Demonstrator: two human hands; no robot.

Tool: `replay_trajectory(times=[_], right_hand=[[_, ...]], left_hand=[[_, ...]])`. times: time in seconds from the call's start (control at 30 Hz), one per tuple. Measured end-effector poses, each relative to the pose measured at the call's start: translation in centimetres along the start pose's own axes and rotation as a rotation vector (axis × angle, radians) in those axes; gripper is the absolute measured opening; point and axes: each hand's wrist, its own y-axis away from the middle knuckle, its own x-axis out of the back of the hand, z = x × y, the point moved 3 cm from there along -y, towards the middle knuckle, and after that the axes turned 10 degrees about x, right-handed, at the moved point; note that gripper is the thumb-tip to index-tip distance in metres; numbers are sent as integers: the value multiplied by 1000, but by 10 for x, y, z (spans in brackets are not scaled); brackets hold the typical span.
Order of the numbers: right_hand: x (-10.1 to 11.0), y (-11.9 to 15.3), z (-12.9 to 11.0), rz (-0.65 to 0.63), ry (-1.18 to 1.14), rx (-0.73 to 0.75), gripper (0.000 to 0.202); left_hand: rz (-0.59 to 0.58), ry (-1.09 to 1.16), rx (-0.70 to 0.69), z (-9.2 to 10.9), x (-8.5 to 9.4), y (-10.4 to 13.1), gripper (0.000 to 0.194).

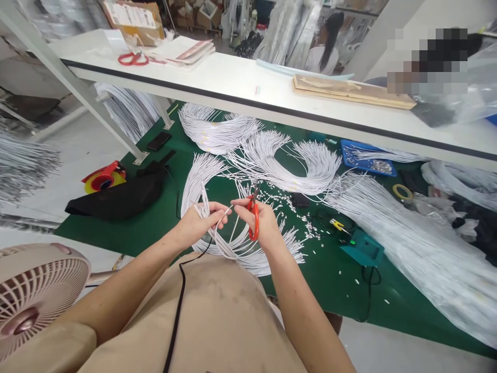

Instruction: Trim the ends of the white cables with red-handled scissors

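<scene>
My left hand (204, 221) is closed on several thin white cables (205, 199), one cable end poking out between thumb and forefinger. Close beside it, my right hand (264, 223) holds red-handled scissors (254, 223), blades pointing away from me. The right thumb and forefinger reach to the cable's tip; whether they touch it I cannot make out. Below both hands lies a curved bundle of white cables (260, 264) on the green mat (330, 295). Small white cut pieces (306, 223) are scattered right of the scissors.
More cable bundles (306, 178) lie behind. A blue tray (390, 171) holds small metal parts. A teal tool stand (363, 248) sits at right, a tape dispenser (104, 180) and black cloth (120, 194) at left. A white shelf (240, 83) crosses above; a fan (39, 295) stands near left.
</scene>
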Motion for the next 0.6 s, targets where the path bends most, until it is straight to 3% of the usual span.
replay_trajectory(times=[0.13,0.3,0.53,0.6], right_hand=[[-5,-4,-3,-38,-224,4,22],[-5,-4,-6,-32,-220,24,17],[-17,0,-2,172,-194,-88,12],[-19,1,-1,177,-258,-98,11]], left_hand=[[-52,5,-32,2,-1,0,22],[-92,11,-35,2,0,0,25],[48,-51,28,1,-2,1,25],[78,-73,33,2,-2,1,24]])
